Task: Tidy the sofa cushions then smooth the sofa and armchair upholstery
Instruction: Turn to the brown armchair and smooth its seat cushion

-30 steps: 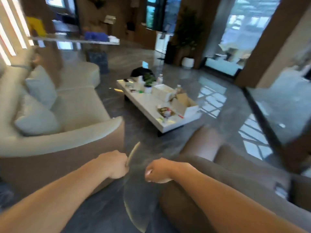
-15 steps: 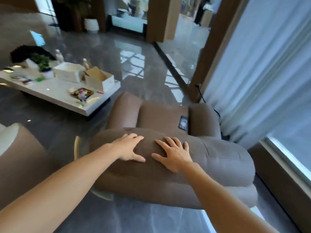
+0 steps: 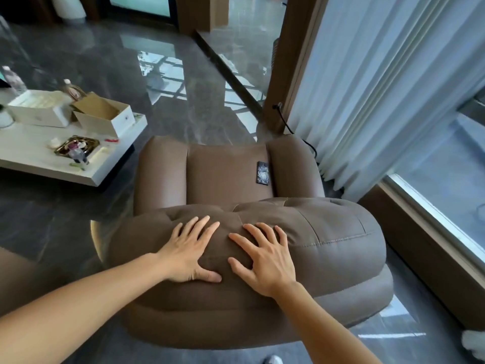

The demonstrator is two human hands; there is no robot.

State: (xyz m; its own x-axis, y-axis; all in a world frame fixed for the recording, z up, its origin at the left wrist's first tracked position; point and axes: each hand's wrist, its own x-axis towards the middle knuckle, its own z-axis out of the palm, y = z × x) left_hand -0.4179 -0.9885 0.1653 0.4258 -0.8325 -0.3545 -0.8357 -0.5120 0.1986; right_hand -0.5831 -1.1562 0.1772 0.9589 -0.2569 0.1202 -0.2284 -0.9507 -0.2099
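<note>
A brown padded armchair (image 3: 328, 232) fills the middle of the view, seen from behind and above its backrest. My left hand (image 3: 190, 252) lies flat on the top of the backrest, fingers spread. My right hand (image 3: 262, 256) rests flat beside it, a little to the right, fingers also spread. Neither hand holds anything. A small dark patterned card-like object (image 3: 263, 172) lies on the seat by the right armrest. The sofa shows only as a brown edge (image 3: 13, 269) at the far left.
A low white coffee table (image 3: 78, 169) stands at the left with two open boxes (image 3: 102, 116), bottles and a small tray. White curtains (image 3: 380, 88) and a window ledge run along the right. A black cable (image 3: 284, 122) hangs by the wooden post. Glossy grey floor surrounds the chair.
One second ago both hands were closed fists facing the sofa and table. The view has swung right to the armchair, and both hands now lie open on its backrest, closer in frame.
</note>
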